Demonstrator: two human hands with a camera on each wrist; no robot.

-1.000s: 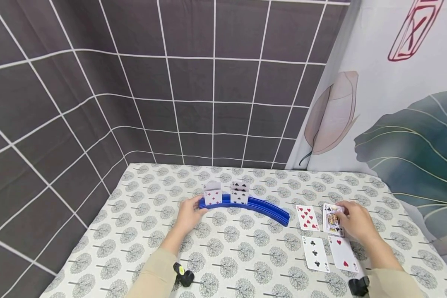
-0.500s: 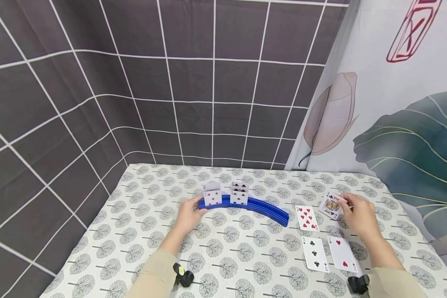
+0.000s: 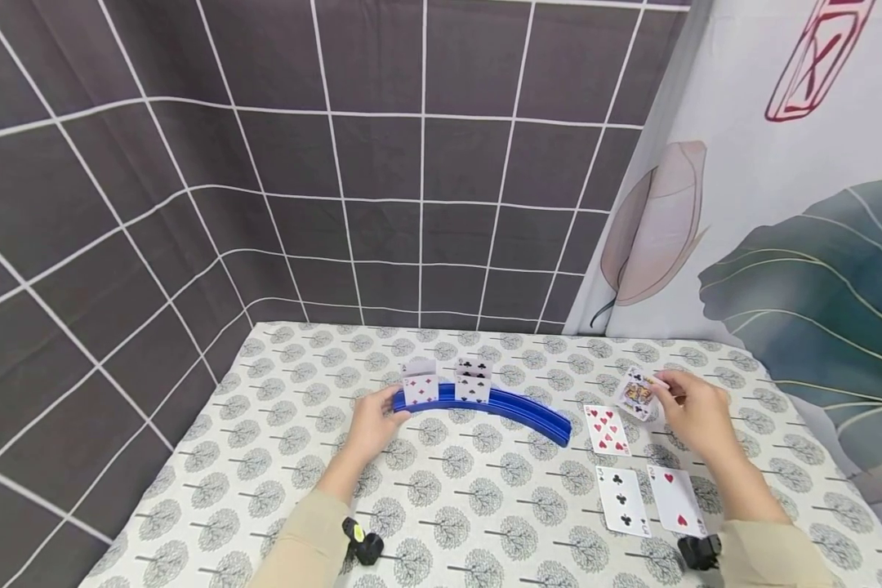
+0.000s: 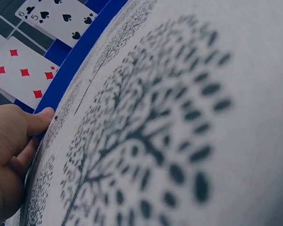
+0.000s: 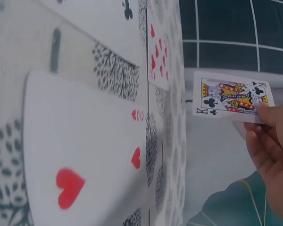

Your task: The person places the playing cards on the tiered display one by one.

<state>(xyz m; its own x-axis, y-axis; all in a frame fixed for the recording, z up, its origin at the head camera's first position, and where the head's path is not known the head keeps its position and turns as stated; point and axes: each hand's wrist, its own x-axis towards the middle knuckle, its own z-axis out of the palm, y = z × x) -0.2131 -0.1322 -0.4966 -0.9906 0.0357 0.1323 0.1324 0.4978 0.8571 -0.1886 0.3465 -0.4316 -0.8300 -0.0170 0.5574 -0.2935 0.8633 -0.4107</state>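
Note:
A curved blue card holder (image 3: 529,413) stands on the patterned cloth, with diamond cards (image 3: 420,390) and black-suited cards (image 3: 473,388) upright in it. The left hand (image 3: 371,423) grips the holder's left end; in the left wrist view its thumb lies on the blue edge (image 4: 66,77), by a five of diamonds (image 4: 23,75). At the right, the right hand (image 3: 698,412) pinches a king of clubs (image 3: 638,394) between thumb and fingers at one edge. The right wrist view shows the king (image 5: 233,98) raised off the cloth, its face visible.
Face up on the cloth (image 3: 441,506) lie a heart card (image 3: 607,430) with several pips, a three of clubs (image 3: 622,501) and a two of hearts (image 3: 676,501). Behind the table hang a dark gridded curtain (image 3: 382,229) and a light printed one (image 3: 735,204).
The right hand has lifted the king of clubs from its place beside the heart card and moved it up and to the left, tilting it. The left hand and holder have stayed put.

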